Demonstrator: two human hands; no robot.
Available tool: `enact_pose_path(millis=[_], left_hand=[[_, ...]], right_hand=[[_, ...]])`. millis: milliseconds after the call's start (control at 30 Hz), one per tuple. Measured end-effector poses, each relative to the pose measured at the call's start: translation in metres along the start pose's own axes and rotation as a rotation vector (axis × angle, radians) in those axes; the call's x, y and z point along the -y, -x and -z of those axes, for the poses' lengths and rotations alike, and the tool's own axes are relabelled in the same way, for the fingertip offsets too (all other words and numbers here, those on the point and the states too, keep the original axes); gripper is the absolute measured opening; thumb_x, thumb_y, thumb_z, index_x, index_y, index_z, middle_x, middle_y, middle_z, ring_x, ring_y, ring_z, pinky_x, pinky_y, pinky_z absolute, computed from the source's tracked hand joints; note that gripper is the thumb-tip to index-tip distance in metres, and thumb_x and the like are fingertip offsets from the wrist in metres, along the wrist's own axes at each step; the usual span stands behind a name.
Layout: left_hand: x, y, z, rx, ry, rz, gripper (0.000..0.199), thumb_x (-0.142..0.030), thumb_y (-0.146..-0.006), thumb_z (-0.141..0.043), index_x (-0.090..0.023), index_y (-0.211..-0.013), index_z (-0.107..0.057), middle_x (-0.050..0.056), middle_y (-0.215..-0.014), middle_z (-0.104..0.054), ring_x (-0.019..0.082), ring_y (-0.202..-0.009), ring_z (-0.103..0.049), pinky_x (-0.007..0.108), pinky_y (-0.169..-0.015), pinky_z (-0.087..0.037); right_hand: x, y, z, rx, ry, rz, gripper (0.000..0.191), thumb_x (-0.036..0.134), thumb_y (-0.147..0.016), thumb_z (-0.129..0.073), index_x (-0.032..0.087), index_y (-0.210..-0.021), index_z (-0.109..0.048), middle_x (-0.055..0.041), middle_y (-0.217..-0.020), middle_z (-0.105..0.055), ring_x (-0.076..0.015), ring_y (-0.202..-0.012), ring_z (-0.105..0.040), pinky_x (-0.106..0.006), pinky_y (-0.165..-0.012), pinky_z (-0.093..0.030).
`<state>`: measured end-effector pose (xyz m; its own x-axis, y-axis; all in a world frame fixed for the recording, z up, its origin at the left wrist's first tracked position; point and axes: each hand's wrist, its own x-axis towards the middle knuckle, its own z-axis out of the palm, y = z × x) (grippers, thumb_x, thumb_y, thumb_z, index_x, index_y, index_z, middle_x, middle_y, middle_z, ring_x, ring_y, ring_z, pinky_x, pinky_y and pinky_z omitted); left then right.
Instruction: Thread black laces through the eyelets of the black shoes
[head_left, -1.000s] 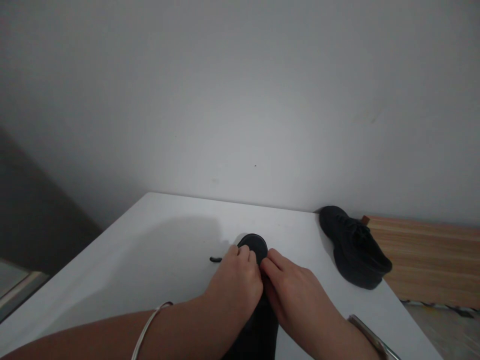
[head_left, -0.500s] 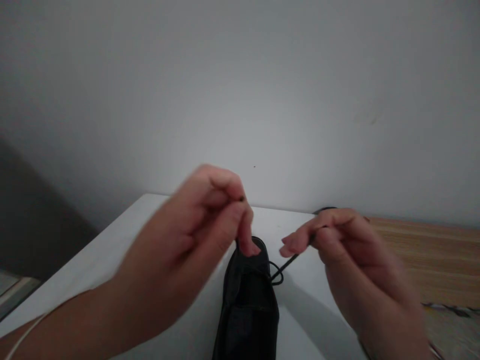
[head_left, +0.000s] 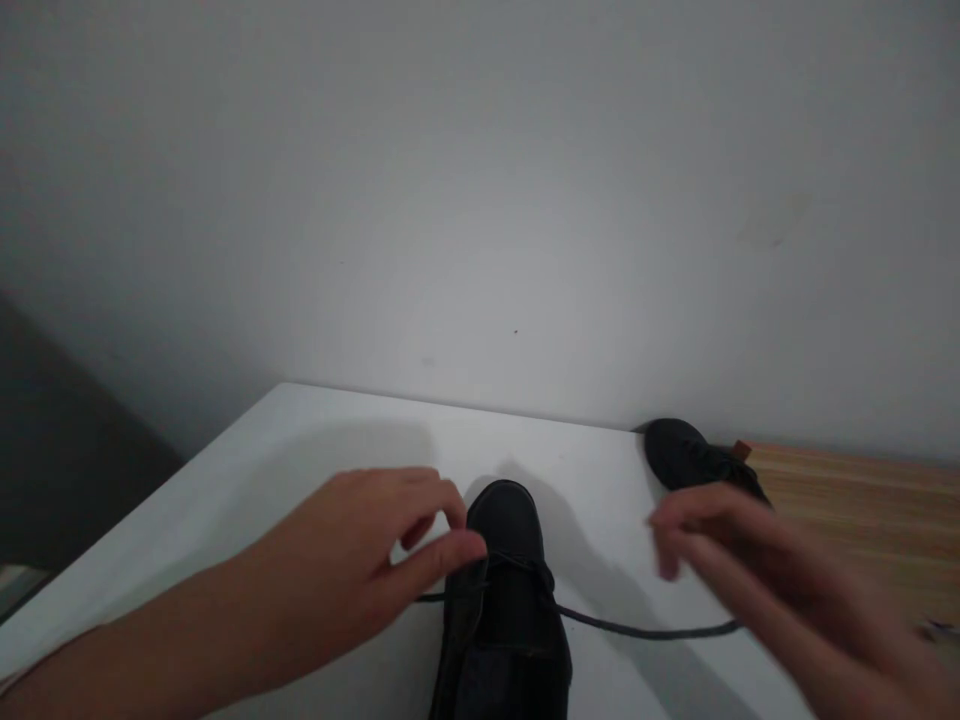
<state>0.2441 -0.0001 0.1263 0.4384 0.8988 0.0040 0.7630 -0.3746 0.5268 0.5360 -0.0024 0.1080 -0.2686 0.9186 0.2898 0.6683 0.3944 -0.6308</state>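
Observation:
A black lace-up shoe (head_left: 510,515) lies on the white tabletop, toe pointing away from me. My left hand (head_left: 405,540) hovers at its left side, thumb and bent fingers apart, with no lace visible in them. A short piece of black shoelace (head_left: 430,598) shows beneath that hand. On the other side, a longer shoelace end (head_left: 645,632) stretches right and passes out of sight behind my right hand (head_left: 742,570). That hand is smeared by motion; its fingers look loosely bent and nothing shows at their tips.
A second black shoe (head_left: 679,452) stands at the back right, partly covered by my right hand. Wood-grain surface (head_left: 847,490) extends to the right of the white tabletop (head_left: 300,450). Behind everything rises a pale wall (head_left: 480,200).
Both hands have come down and moved apart, letting go of the pinched laces. The small lace loop is gone, and the laces now lie out to each side.

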Motion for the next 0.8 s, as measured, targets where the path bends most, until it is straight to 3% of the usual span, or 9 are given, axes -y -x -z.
enact_pose_path(millis=[100, 200, 300, 400, 467, 533, 667, 800], left_hand=[[0.006, -0.007, -0.027, 0.221, -0.003, -0.027, 0.025, -0.044, -0.087, -0.055, -0.021, -0.082, -0.063, -0.002, -0.081, -0.063, 0.013, -0.071, -0.057, 0.023, -0.065, -0.041], [0.013, -0.005, -0.046, 0.275, 0.102, -0.029, 0.022, -0.038, -0.090, -0.052, -0.020, -0.080, -0.061, -0.002, -0.086, -0.061, 0.012, -0.073, -0.056, 0.021, -0.067, -0.041], [0.017, 0.002, -0.049, 0.241, 0.224, 0.008, 0.022, -0.033, -0.093, -0.046, -0.020, -0.084, -0.061, 0.000, -0.098, -0.059, 0.011, -0.077, -0.055, 0.022, -0.072, -0.043], [0.018, 0.006, -0.047, 0.213, 0.321, 0.049, 0.025, -0.036, -0.093, -0.044, -0.021, -0.086, -0.064, 0.003, -0.113, -0.056, 0.013, -0.087, -0.056, 0.025, -0.084, -0.044], [0.020, 0.007, -0.047, 0.210, 0.391, 0.082, 0.026, -0.039, -0.091, -0.045, -0.023, -0.086, -0.065, 0.003, -0.119, -0.054, 0.016, -0.098, -0.056, 0.027, -0.091, -0.043], [0.022, 0.007, -0.048, 0.228, 0.451, 0.109, 0.025, -0.041, -0.090, -0.048, -0.024, -0.087, -0.066, 0.002, -0.124, -0.053, 0.019, -0.112, -0.052, 0.031, -0.099, -0.039], [0.026, 0.008, -0.054, 0.282, 0.536, 0.168, 0.026, -0.047, -0.086, -0.054, -0.026, -0.090, -0.067, 0.002, -0.129, -0.055, 0.025, -0.136, -0.032, 0.041, -0.111, -0.026], [0.025, 0.008, -0.053, 0.328, 0.586, 0.220, 0.025, -0.047, -0.082, -0.058, -0.023, -0.083, -0.066, 0.002, -0.128, -0.058, 0.028, -0.139, -0.028, 0.047, -0.113, -0.024]], right_hand=[[0.000, -0.003, -0.033, 0.379, 0.083, -0.024, 0.027, 0.049, -0.084, -0.057, 0.027, -0.099, -0.062, -0.0020, -0.077, -0.068, -0.0184, -0.065, -0.062, -0.026, -0.054, -0.048], [-0.005, 0.001, -0.049, 0.569, 0.088, -0.053, 0.029, 0.050, -0.085, -0.057, 0.022, -0.080, -0.065, -0.0008, -0.065, -0.066, -0.0158, -0.058, -0.060, -0.022, -0.051, -0.044], [-0.007, 0.004, -0.050, 0.528, -0.048, -0.086, 0.037, 0.047, -0.091, -0.046, 0.021, -0.070, -0.062, -0.0014, -0.065, -0.064, -0.0153, -0.062, -0.060, -0.022, -0.054, -0.046], [-0.010, 0.005, -0.048, 0.434, -0.229, -0.134, 0.039, 0.048, -0.092, -0.046, 0.021, -0.068, -0.062, -0.0055, -0.090, -0.069, -0.0197, -0.094, -0.064, -0.026, -0.078, -0.051], [-0.014, 0.006, -0.049, 0.430, -0.339, -0.196, 0.039, 0.049, -0.090, -0.049, 0.021, -0.065, -0.062, -0.0076, -0.109, -0.067, -0.0234, -0.122, -0.051, -0.031, -0.095, -0.045], [-0.019, 0.008, -0.052, 0.473, -0.451, -0.263, 0.039, 0.049, -0.089, -0.051, 0.021, -0.066, -0.064, -0.0082, -0.124, -0.062, -0.0248, -0.134, -0.037, -0.036, -0.104, -0.039], [-0.023, 0.013, -0.055, 0.573, -0.635, -0.290, 0.035, 0.050, -0.085, -0.058, 0.021, -0.067, -0.063, -0.0074, -0.141, -0.047, -0.0276, -0.135, -0.036, -0.043, -0.109, -0.033], [-0.018, 0.011, -0.050, 0.591, -0.705, -0.302, 0.029, 0.044, -0.079, -0.064, 0.021, -0.061, -0.059, -0.0069, -0.143, -0.044, -0.0309, -0.129, -0.043, -0.044, -0.104, -0.038]])
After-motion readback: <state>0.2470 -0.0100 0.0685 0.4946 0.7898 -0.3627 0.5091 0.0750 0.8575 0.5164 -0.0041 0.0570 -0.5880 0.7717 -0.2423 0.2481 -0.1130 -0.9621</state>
